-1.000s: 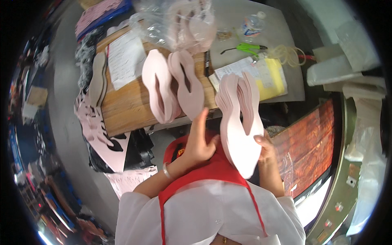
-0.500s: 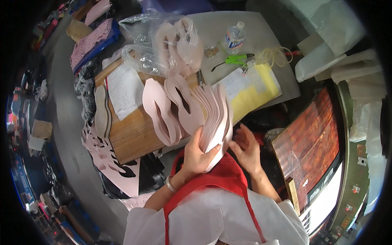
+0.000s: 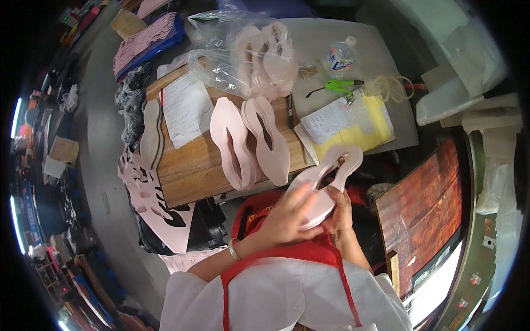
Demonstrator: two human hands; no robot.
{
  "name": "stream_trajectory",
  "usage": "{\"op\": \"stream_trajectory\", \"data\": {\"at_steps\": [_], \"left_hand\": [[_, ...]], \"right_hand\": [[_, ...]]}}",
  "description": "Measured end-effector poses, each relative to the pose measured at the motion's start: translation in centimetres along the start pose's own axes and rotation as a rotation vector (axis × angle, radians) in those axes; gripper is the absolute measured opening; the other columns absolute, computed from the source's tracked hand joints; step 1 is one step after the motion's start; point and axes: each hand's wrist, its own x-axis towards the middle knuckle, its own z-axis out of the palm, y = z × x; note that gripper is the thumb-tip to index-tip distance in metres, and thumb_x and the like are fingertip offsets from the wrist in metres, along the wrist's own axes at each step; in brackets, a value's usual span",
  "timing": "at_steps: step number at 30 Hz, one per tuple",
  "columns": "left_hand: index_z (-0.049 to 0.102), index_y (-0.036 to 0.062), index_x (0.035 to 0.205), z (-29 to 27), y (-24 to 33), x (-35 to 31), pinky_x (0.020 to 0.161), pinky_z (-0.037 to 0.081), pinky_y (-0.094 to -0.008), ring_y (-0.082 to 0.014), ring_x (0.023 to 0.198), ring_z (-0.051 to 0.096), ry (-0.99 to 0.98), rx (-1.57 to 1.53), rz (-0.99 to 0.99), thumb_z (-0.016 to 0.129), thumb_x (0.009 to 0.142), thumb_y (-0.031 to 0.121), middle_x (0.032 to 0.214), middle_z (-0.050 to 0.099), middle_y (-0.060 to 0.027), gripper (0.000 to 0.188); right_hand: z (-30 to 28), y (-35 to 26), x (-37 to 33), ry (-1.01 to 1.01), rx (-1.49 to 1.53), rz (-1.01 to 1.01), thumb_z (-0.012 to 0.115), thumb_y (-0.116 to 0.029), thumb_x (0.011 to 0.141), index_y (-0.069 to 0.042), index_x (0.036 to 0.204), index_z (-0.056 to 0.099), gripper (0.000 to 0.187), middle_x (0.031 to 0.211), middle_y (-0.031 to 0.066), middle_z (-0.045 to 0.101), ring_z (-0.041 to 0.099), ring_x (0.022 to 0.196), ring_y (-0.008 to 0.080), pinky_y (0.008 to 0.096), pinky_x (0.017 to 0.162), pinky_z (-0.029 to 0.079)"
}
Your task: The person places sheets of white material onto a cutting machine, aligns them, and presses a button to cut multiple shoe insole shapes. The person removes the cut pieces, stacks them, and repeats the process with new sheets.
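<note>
I hold a stack of pale pink, sole-shaped cut pieces [image 3: 316, 208] with long slots, tilted in front of my red apron. My right hand [image 3: 340, 216] is closed around the stack's right side, thumb near the slot. Across the stack's left side and near end lies my left hand [image 3: 287, 218], its fingers smeared by motion; whether they grip cannot be seen. Two similar stacks rest on the wooden board just beyond: a left stack [image 3: 227, 140] and a right stack [image 3: 270, 149].
A clear plastic bag [image 3: 221, 71] with more pink pieces lies behind the board [image 3: 185, 176]. A written sheet [image 3: 187, 110] and grey soles [image 3: 150, 132] are at left. Rightward lie a yellow envelope [image 3: 375, 124], a green air gun [image 3: 338, 84] and a bottle [image 3: 342, 55].
The stack has swung from edge-on to face-up, its far end tipping rightward. My right hand has closed on its side; my left hand has shifted right onto it. The view has shifted slightly.
</note>
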Motion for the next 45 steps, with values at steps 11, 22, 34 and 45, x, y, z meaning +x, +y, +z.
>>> {"op": "stream_trajectory", "data": {"at_steps": [11,22,34,45], "left_hand": [[0.04,-0.0028,0.132,1.1,-1.5,-1.9,0.092,0.043,-0.0304,-0.0145,0.107,0.052,0.051,-0.936,-0.708,0.055,0.096,0.023,0.12,0.054,-0.0089,0.047],[0.037,-0.0033,0.131,-0.5,-5.3,2.2,0.085,0.046,-0.0301,-0.0152,0.101,0.053,0.486,-0.952,-0.552,0.059,0.094,0.024,0.117,0.053,-0.0124,0.051],[0.048,-0.0019,0.125,8.4,-13.5,0.3,0.085,0.049,-0.0304,-0.0161,0.098,0.059,0.705,-1.246,-0.898,0.058,0.094,0.019,0.113,0.059,-0.0089,0.039],[0.043,-0.0047,0.129,4.9,-10.0,-3.4,0.095,0.039,-0.0262,-0.0157,0.112,0.051,0.441,-1.106,-0.86,0.053,0.095,0.016,0.124,0.053,-0.0103,0.041]], "right_hand": [[3.0,-1.6,2.9,-0.332,-0.333,0.154,0.053,-0.006,0.085,0.004,0.118,0.05,0.034,0.102,0.0122,0.06,0.061,0.09,0.0211,0.033,0.081,0.051],[12.0,-2.8,10.6,-0.602,-0.584,0.115,0.071,-0.013,0.078,0.01,0.123,0.045,0.057,0.105,0.0175,0.061,0.063,0.091,0.025,0.0362,0.081,0.052],[8.2,3.9,19.0,-0.355,-0.813,0.214,0.077,-0.014,0.075,0.004,0.125,0.047,0.061,0.101,0.0145,0.063,0.065,0.084,0.0217,0.0324,0.07,0.055],[3.6,4.8,16.4,-0.326,-1.372,-0.241,0.071,-0.039,0.078,0.01,0.137,0.033,0.086,0.132,0.0314,0.045,0.044,0.125,0.0379,0.0396,0.104,0.036]]}}
